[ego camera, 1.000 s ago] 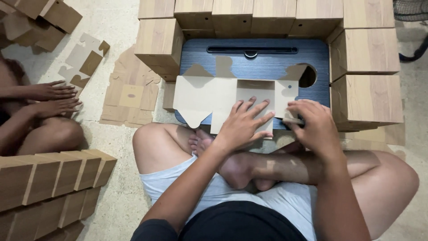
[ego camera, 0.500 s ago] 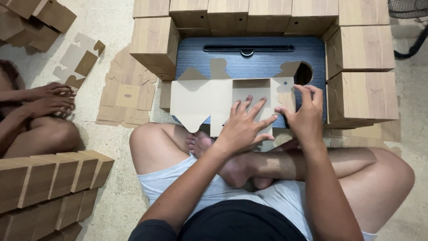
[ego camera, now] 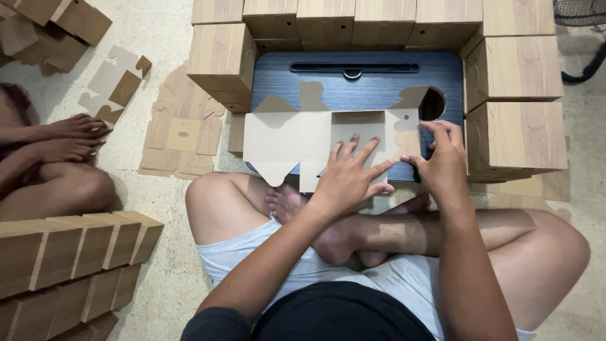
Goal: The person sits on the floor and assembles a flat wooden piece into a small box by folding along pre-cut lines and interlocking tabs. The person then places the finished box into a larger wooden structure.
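A flat, unfolded cardboard box blank (ego camera: 287, 139) lies plain side up on a dark blue lap tray (ego camera: 379, 85). My left hand (ego camera: 350, 177) presses flat on the blank's lower middle panel, fingers spread. My right hand (ego camera: 442, 158) pinches the blank's right end panel (ego camera: 404, 136), folding it up beside the tray's round hole (ego camera: 433, 104). I sit cross-legged on the floor with my bare feet just under the tray's near edge.
Finished wood-grain boxes (ego camera: 221, 57) ring the tray at the back, left and right (ego camera: 514, 132). More stand stacked at the lower left (ego camera: 69, 246). Flat blanks (ego camera: 183, 136) lie on the floor to the left. Another person's hands and knee (ego camera: 60, 148) are at the left edge.
My right hand has moved up from the blank's lower right edge and taken hold of the right end panel, lifting it. My left hand has stayed pressed on the blank.
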